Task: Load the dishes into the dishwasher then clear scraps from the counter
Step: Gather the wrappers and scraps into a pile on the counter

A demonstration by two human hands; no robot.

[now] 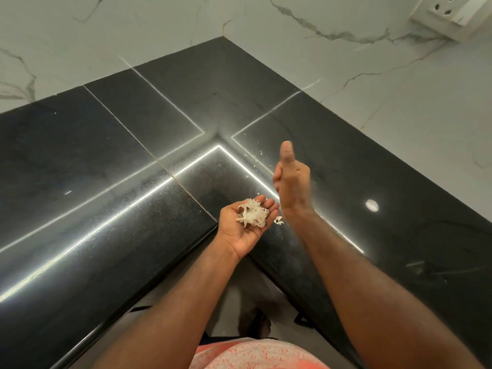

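Scraps fill the cupped left hand at the tabletop edge; right hand, fingers hidden, should sweep crumbs low.
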